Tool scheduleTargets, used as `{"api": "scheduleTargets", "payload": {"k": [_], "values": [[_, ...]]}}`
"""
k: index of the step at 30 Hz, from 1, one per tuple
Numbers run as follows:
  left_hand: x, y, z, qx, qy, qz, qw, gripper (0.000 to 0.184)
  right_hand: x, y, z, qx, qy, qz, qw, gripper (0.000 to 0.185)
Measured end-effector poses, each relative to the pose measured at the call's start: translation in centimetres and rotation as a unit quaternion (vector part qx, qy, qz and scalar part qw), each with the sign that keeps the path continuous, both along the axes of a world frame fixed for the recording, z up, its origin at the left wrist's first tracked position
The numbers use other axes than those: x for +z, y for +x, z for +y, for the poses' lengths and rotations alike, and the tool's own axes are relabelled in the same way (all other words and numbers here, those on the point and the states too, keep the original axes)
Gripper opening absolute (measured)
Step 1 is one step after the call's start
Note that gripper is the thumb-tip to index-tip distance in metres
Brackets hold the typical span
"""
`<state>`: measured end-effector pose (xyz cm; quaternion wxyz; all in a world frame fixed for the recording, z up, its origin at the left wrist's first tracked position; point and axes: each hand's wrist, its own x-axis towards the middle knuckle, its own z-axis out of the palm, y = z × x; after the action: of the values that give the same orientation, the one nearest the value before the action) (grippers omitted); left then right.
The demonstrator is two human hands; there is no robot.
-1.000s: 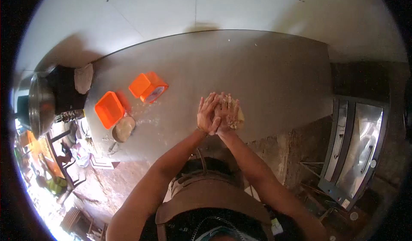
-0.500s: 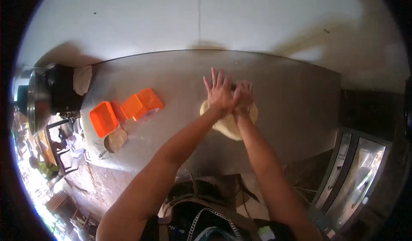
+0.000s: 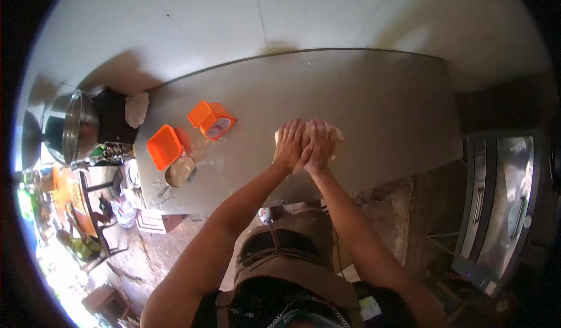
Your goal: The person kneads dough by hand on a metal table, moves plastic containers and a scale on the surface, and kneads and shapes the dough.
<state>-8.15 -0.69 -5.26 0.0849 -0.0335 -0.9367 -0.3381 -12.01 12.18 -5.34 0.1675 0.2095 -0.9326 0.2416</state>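
Pale dough [image 3: 338, 144] lies under the fingers of the left hand [image 3: 290, 147] and right hand [image 3: 319, 145], which are nearly straight, slightly spread and pressed flat on it, thumbs meeting; beneath is the grey table [image 3: 374, 112], with an orange scale [image 3: 212, 120], an orange tray [image 3: 165, 147] and a round pan [image 3: 180, 171] well apart to the left

The person's left hand [image 3: 319, 147] and right hand [image 3: 291, 146] press side by side, touching, on a pale yellow lump of dough [image 3: 338, 140] on a wide grey table [image 3: 374, 106]. Toward the table's left end sit an orange scale with a round white dial [image 3: 217, 127], a rectangular orange plastic tray [image 3: 165, 147] and, just beside the tray, a round flour-dusted container [image 3: 180, 171].
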Motion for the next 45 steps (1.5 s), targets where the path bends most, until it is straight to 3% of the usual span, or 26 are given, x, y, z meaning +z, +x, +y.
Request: {"api": "scheduleTargets", "payload": {"k": [1, 4, 6, 8, 11, 13, 14, 15, 16, 18, 19, 21, 24, 29, 31, 35, 37, 41, 45], "values": [[0.8, 2.2, 0.0, -0.01, -0.005, 0.057, 0.998, 0.077, 0.3, 2.4, 0.7, -0.011, -0.002, 0.005, 1.0, 0.061], [2.6, 7.3, -0.7, -0.053, 0.044, 0.076, 0.995, 0.072, 1.7, 8.2, 2.4, 0.007, 0.045, 0.025, 0.999, 0.059], [3.1, 8.0, -1.7, -0.071, 0.043, 0.074, 0.994, 0.066, 4.6, 10.1, 2.8, 0.031, -0.012, -0.045, 0.998, 0.042], [2.6, 8.4, -1.5, -0.079, 0.047, 0.065, 0.994, 0.06, 4.8, 9.4, 2.0, 0.016, 0.03, -0.055, 0.998, 0.033], [0.9, 5.2, -1.0, -0.063, 0.049, 0.038, 0.996, 0.051, 3.2, 7.0, 1.4, 0.014, 0.067, -0.082, 0.994, 0.023], [0.3, 2.5, -1.1, -0.077, 0.061, -0.108, 0.989, 0.046, 1.6, 4.7, 1.6, 0.024, 0.065, -0.1, 0.993, 0.021], [-0.2, 2.1, -0.9, -0.075, 0.063, -0.115, 0.989, 0.046, 3.1, 4.1, 1.8, 0.018, 0.033, -0.076, 0.996, 0.022], [-0.8, 2.2, -0.4, -0.079, 0.043, -0.051, 0.995, 0.048, 3.6, 3.6, 2.1, 0.016, 0.003, -0.053, 0.998, 0.026], [-1.4, 2.2, 0.0, -0.079, 0.022, 0.013, 0.997, 0.05, 2.9, 2.9, 2.4, 0.026, 0.007, -0.062, 0.998, 0.026], [-2.6, 2.3, 0.7, -0.056, 0.007, 0.046, 0.997, 0.054, 1.2, 2.0, 2.7, 0.011, 0.016, 0.077, 0.997, 0.039], [-3.3, 2.0, 0.9, -0.04, -0.01, 0.09, 0.995, 0.057, 0.3, 1.5, 2.6, 0.013, 0.02, 0.073, 0.997, 0.039], [-4.4, -0.1, 0.9, -0.034, 0.023, 0.062, 0.997, 0.066, -1.7, 0.1, 2.4, -0.005, 0.027, 0.024, 0.999, 0.052], [-3.7, -3.8, 0.9, -0.018, 0.024, 0.008, 1.0, 0.072, -2.8, -4.0, 2.7, 0.024, 0.001, -0.076, 0.997, 0.052], [-2.3, -12.7, 0.6, 0.04, 0.01, -0.04, 0.998, 0.075, -5.5, -13.7, 1.7, 0.007, 0.036, -0.09, 0.995, 0.055], [-2.6, -15.1, 0.4, 0.083, -0.051, -0.084, 0.992, 0.074, -6.1, -16.0, 1.2, -0.006, 0.056, -0.117, 0.992, 0.056], [-2.7, -21.0, 0.4, 0.144, -0.063, -0.123, 0.98, 0.077, -5.1, -22.0, -0.3, -0.028, 0.049, -0.061, 0.997, 0.054], [-3.0, -21.4, 0.8, 0.166, -0.103, -0.107, 0.975, 0.084, -5.3, -21.8, 0.0, -0.032, 0.053, -0.051, 0.997, 0.059], [-3.5, -18.9, 1.0, 0.138, -0.124, -0.103, 0.977, 0.08, -5.3, -18.8, -0.2, -0.054, 0.0, 0.013, 0.998, 0.06], [-2.7, -12.6, 1.1, 0.033, -0.131, -0.102, 0.986, 0.079, -3.5, -12.2, 1.2, -0.042, 0.043, 0.003, 0.998, 0.064]]}}
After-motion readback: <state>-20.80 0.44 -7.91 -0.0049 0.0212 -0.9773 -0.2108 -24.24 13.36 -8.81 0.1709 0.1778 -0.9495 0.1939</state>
